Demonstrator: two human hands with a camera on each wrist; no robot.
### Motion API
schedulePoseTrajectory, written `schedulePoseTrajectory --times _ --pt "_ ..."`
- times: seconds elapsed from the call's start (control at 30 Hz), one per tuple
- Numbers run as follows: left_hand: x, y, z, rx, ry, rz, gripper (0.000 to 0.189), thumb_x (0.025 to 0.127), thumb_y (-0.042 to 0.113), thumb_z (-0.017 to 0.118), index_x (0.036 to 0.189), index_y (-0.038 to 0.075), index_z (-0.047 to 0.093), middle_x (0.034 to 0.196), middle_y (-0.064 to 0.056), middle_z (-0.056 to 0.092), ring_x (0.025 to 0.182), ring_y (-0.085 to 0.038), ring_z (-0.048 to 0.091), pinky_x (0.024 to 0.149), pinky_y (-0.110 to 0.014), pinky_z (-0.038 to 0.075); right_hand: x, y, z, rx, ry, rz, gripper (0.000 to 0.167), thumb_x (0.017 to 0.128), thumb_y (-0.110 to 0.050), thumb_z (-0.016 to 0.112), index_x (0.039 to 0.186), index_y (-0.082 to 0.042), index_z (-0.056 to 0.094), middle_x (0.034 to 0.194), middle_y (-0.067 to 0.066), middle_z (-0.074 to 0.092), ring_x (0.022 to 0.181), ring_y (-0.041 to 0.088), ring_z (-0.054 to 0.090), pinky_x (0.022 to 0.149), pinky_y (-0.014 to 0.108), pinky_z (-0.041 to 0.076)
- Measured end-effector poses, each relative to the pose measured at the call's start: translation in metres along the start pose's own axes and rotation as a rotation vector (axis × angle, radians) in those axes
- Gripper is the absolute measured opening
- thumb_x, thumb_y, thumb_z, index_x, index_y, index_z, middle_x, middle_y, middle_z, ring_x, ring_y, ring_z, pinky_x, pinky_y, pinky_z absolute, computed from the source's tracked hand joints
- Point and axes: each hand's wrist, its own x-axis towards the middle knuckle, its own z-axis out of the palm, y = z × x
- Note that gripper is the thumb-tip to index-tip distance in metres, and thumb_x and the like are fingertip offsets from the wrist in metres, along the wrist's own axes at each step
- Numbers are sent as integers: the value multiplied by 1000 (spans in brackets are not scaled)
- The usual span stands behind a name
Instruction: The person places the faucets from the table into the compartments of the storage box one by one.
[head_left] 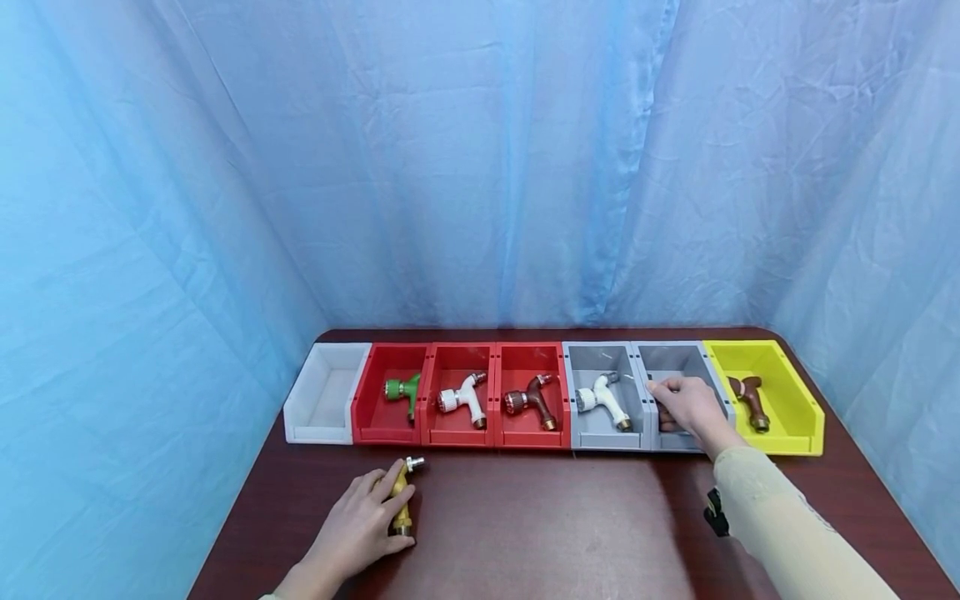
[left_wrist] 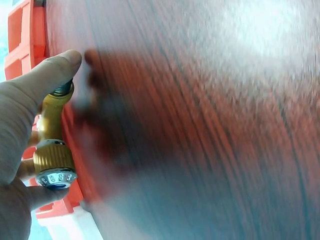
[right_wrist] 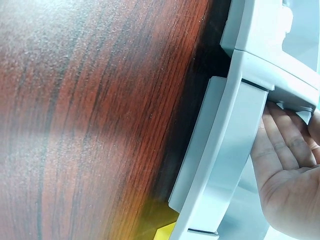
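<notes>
My left hand [head_left: 363, 508] grips a yellow garden tap [head_left: 402, 504] low over the table, just in front of the red bins. In the left wrist view the tap's ribbed knob [left_wrist: 54, 159] and body show, with the thumb by its dark threaded end. My right hand [head_left: 686, 404] reaches into the second grey bin [head_left: 678, 360] from the left. Its fingers [right_wrist: 285, 140] lie along the bin's left wall, their tips hidden under the rim in the right wrist view. I cannot tell whether they hold anything.
A row of bins lines the table's back: white [head_left: 322, 433], three red, two grey and yellow [head_left: 795, 408]. Taps lie in several: green [head_left: 411, 387], white [head_left: 468, 396], brown [head_left: 538, 400], another white [head_left: 609, 400], another brown [head_left: 752, 400]. Blue curtains [head_left: 480, 167] surround the table.
</notes>
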Motion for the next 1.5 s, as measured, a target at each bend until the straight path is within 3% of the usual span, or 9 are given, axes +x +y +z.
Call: schedulePoseTrajectory --times 0.33,0.93,1.17,1.5 --pt "2 -19 -2 28 106 28 74 71 54 90 131 15 71 150 -14 51 121 -32 54 103 -50 50 0 1 0 3 3 -5 46 106 -41 53 119 2 63 90 9 62 80 21 65 74 38 63" --pt "17 -59 -26 90 289 23 83 62 45 98 132 11 70 149 -20 53 123 -41 56 99 -54 54 1 3 -1 -18 2 -26 48 106 -42 52 122 1 63 94 9 63 80 20 66 73 36 63" --pt "23 -77 -35 132 303 4 87 60 44 99 135 11 68 150 -20 52 123 -39 54 96 -53 56 3 3 0 -20 6 -24 48 106 -42 53 122 1 64 93 8 64 81 19 66 72 35 62" --pt "31 -105 -42 181 378 58 87 57 38 101 132 6 69 146 -24 54 118 -41 57 89 -52 59 3 3 0 -21 4 -18 46 106 -41 53 122 1 64 91 8 64 80 20 66 71 35 62"
